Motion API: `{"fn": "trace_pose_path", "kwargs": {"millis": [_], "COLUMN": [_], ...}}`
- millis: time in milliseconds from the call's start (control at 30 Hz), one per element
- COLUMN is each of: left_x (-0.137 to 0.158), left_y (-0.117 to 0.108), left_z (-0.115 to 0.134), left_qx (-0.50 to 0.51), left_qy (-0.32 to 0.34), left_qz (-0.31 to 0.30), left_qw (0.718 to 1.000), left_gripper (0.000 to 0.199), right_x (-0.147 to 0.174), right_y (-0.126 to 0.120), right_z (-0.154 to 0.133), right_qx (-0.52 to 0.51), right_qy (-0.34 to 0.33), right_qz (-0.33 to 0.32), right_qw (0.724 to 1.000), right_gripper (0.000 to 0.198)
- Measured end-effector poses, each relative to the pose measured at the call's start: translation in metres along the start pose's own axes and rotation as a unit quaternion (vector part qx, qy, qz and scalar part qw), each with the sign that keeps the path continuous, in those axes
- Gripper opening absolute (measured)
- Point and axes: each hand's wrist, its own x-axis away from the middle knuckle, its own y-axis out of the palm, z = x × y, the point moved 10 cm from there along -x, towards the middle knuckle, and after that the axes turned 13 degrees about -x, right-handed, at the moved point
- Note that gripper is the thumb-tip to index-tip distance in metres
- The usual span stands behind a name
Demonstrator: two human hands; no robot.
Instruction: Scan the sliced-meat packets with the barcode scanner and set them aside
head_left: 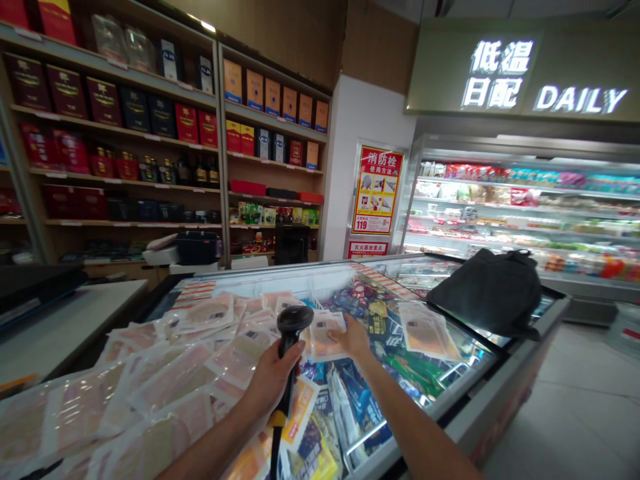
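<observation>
My left hand (274, 379) is wrapped round the handle of a black barcode scanner (295, 320), held upright with its head on top and its cable hanging down. In my right hand (354, 337) is a flat clear plastic packet (324, 333) with a barcode label, pinched at its right edge. The scanner head is just left of this packet. Many similar flat packets (200, 360) lie spread in a heap on the left part of the freezer's glass top. A small stack of packets (427, 332) rests on the glass to the right of my right hand.
Under the glass of the chest freezer (525, 357) lie colourful frozen bags. A black backpack (487, 293) sits on its right end. Shelves of boxed bottles (135, 110) stand behind at left, a lit refrigerated display (520, 213) at right. A white counter (100, 310) is at far left.
</observation>
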Motion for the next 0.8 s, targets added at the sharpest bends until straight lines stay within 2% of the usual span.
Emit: {"fn": "trace_pose_path", "kwargs": {"millis": [100, 167, 233, 300, 367, 567, 800], "left_x": [0.001, 0.004, 0.008, 0.013, 0.018, 0.027, 0.024], "left_y": [0.001, 0.004, 0.007, 0.012, 0.017, 0.038, 0.059], "left_z": [0.002, 0.006, 0.012, 0.020, 0.030, 0.046, 0.043], "left_qx": [0.008, 0.015, 0.024, 0.031, 0.030, 0.017, 0.019], "left_qy": [0.009, 0.014, 0.020, 0.024, 0.030, 0.042, 0.057], "left_qz": [-0.006, -0.014, -0.024, -0.036, -0.048, -0.081, -0.109], "left_qw": [1.000, 1.000, 0.999, 0.999, 0.998, 0.996, 0.992], "left_gripper": [0.030, 0.030, 0.029, 0.028, 0.027, 0.025, 0.026], "right_x": [-0.003, -0.004, -0.007, -0.010, -0.015, -0.025, -0.025], "right_y": [0.000, -0.004, -0.012, -0.024, -0.039, -0.071, -0.084], "right_z": [0.004, 0.008, 0.012, 0.013, 0.015, 0.025, 0.033], "right_qx": [-0.061, -0.143, -0.259, -0.366, -0.427, -0.461, -0.447], "right_qy": [0.002, 0.010, 0.019, 0.021, 0.021, 0.018, 0.015], "right_qz": [-0.014, -0.016, -0.013, 0.005, 0.030, 0.087, 0.114], "right_qw": [0.998, 0.990, 0.966, 0.930, 0.904, 0.883, 0.887], "right_gripper": [0.019, 0.012, 0.013, 0.020, 0.027, 0.030, 0.027]}}
